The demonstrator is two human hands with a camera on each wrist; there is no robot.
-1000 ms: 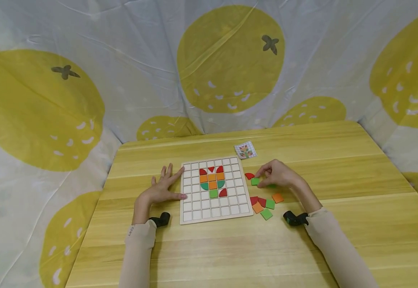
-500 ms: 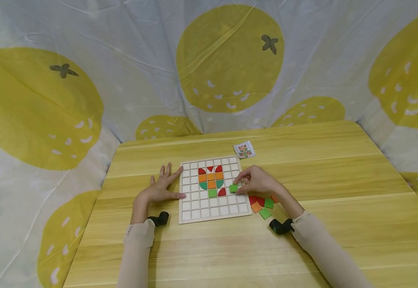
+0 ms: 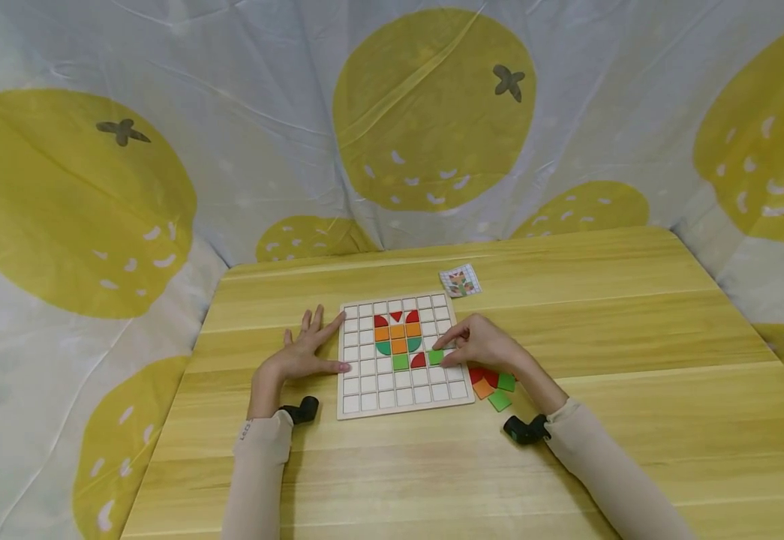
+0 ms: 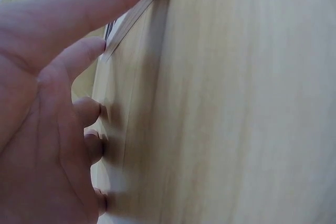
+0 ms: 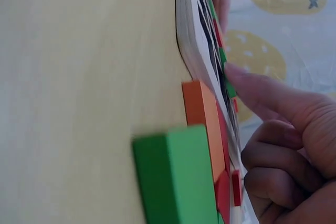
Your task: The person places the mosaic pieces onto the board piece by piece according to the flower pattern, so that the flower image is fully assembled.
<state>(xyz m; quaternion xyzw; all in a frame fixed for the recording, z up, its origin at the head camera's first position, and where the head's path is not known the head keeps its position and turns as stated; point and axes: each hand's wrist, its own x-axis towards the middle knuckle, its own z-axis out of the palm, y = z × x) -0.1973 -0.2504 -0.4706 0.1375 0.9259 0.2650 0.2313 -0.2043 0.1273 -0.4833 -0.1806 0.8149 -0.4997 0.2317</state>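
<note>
A white gridded board [image 3: 364, 401] with a pale wooden rim lies on the table. Red, orange, teal and green tiles form a tulip-like figure on it, with a red quarter-circle tile [image 3: 419, 361] near its lower right. My right hand [image 3: 486, 346] pinches a green square tile [image 3: 436, 358] between thumb and fingers, in the cell just right of that red tile. In the right wrist view the thumb touches the green tile's edge, the other fingers curled below. Spread wide, my left hand [image 3: 300, 354] rests its thumb and index fingertip on the board's left edge.
Loose red, orange and green tiles, among them a green square [image 3: 500, 401] and an orange square [image 3: 482, 388], lie by the board's lower right edge. A small pattern card [image 3: 461, 281] lies behind the board's far right corner. A lemon-print cloth [image 3: 283, 150] hangs behind the table.
My right hand has taken a green tile from the loose ones and carried it left over the board, then lowered it beside the red quarter-circle. My left hand has stayed in place.
</note>
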